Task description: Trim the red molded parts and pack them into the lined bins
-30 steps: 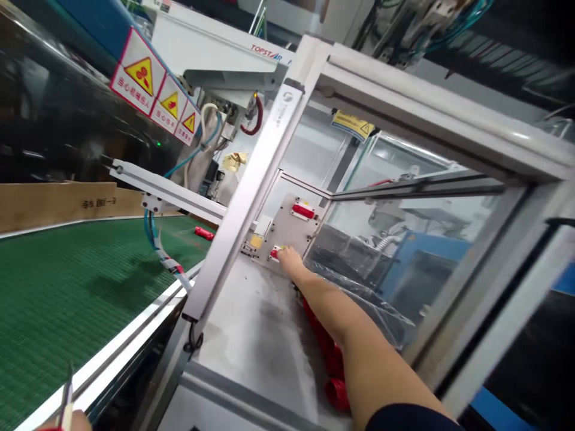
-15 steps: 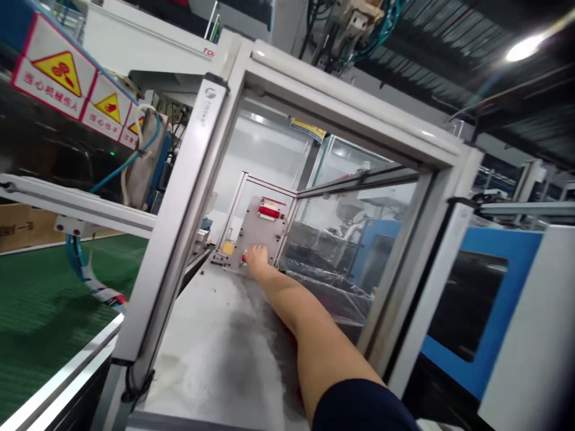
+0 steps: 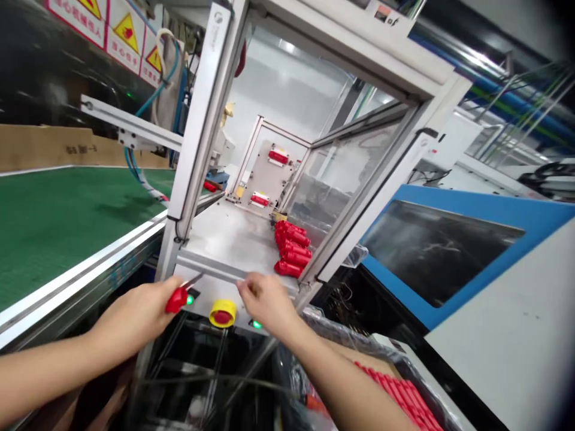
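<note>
Head view: the left hand (image 3: 132, 317) grips a red-handled knife (image 3: 176, 300), blade pointing away, while the right hand (image 3: 267, 302) curls above a yellow-ringed button (image 3: 223, 313), its hold unclear.

"What's in the left-hand grip (image 3: 132, 317)?"

"A small knife (image 3: 177, 300) with a stubby red handle, its narrow steel blade pointing toward two o'clock."

"And the right-hand grip (image 3: 265, 302)?"

"Its fingertips (image 3: 245, 287) are curled together over the front edge of the table (image 3: 224, 239), near the blade's tip. I can't tell whether they're pinching anything."

"What about the red pieces?"

"Moulded red plastic parts (image 3: 290, 248) lie on their sides in a loose stack on the table, at one o'clock from the hands. More red parts (image 3: 398, 395) lie side by side in a plastic-lined bin (image 3: 431, 398), at four o'clock."
</note>
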Action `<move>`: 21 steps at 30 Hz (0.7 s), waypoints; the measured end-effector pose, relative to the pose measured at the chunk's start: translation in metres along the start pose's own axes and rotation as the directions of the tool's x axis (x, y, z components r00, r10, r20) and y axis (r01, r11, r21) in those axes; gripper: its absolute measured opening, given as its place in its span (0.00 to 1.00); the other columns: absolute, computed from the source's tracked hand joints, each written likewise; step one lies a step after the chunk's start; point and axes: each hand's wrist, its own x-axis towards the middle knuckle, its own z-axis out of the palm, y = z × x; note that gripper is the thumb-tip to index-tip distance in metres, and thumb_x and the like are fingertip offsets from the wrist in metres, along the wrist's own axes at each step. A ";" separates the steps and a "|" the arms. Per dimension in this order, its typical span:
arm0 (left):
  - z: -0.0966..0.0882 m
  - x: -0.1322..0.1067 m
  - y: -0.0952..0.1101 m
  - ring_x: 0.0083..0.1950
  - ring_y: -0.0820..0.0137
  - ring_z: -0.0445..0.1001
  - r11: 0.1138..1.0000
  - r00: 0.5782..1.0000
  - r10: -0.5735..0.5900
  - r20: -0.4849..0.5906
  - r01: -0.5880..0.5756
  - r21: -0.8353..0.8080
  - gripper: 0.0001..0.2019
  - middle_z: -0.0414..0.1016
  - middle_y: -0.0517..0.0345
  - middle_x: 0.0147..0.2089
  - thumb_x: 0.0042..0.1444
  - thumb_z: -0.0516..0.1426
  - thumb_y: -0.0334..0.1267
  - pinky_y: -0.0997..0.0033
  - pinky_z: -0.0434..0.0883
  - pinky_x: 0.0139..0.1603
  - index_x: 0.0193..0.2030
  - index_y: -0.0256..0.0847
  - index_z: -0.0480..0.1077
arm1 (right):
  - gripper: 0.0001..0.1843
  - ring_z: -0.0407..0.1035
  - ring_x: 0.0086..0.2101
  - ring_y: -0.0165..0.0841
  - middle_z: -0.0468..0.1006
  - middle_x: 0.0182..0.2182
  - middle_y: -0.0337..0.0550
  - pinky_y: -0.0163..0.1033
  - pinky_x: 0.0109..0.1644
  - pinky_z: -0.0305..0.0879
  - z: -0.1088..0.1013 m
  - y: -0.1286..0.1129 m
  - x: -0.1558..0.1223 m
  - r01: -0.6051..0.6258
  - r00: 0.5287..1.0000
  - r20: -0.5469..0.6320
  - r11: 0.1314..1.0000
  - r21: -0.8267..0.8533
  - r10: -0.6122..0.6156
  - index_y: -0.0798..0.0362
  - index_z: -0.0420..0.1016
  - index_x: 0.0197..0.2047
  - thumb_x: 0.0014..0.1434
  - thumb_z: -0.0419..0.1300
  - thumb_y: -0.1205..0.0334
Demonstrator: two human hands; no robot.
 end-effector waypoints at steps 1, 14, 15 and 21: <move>0.007 0.004 0.002 0.38 0.56 0.82 0.998 0.999 0.035 0.011 -0.036 0.050 0.09 0.81 0.52 0.37 0.62 0.52 0.32 0.66 0.69 0.36 0.47 0.44 0.70 | 0.19 0.81 0.38 0.41 0.84 0.32 0.48 0.38 0.41 0.69 0.018 0.011 -0.027 -0.037 0.998 0.042 0.999 -0.030 0.038 0.52 0.81 0.34 0.72 0.57 0.51; 0.065 0.040 -0.020 0.40 0.54 0.80 0.925 0.938 0.335 -0.091 -0.308 0.223 0.21 0.82 0.49 0.39 0.60 0.46 0.23 0.61 0.69 0.46 0.48 0.39 0.77 | 0.20 0.82 0.42 0.44 0.86 0.40 0.51 0.39 0.44 0.74 0.116 0.073 -0.077 -0.253 0.964 0.066 0.966 -0.061 0.257 0.50 0.82 0.45 0.74 0.50 0.51; 0.066 0.042 -0.024 0.39 0.54 0.79 0.923 0.934 0.342 -0.105 -0.313 0.225 0.21 0.82 0.49 0.38 0.59 0.47 0.24 0.62 0.68 0.44 0.49 0.39 0.77 | 0.20 0.82 0.42 0.45 0.86 0.40 0.51 0.40 0.44 0.74 0.117 0.074 -0.076 -0.259 0.963 0.060 0.964 -0.056 0.262 0.50 0.82 0.44 0.74 0.51 0.50; 0.068 0.050 -0.027 0.38 0.53 0.77 0.971 0.974 0.218 -0.066 -0.223 -0.081 0.17 0.82 0.51 0.40 0.52 0.52 0.30 0.60 0.68 0.42 0.46 0.44 0.77 | 0.18 0.83 0.36 0.51 0.85 0.35 0.56 0.48 0.40 0.77 0.119 0.071 -0.073 -0.299 0.953 0.033 0.953 -0.043 0.301 0.54 0.82 0.42 0.71 0.54 0.55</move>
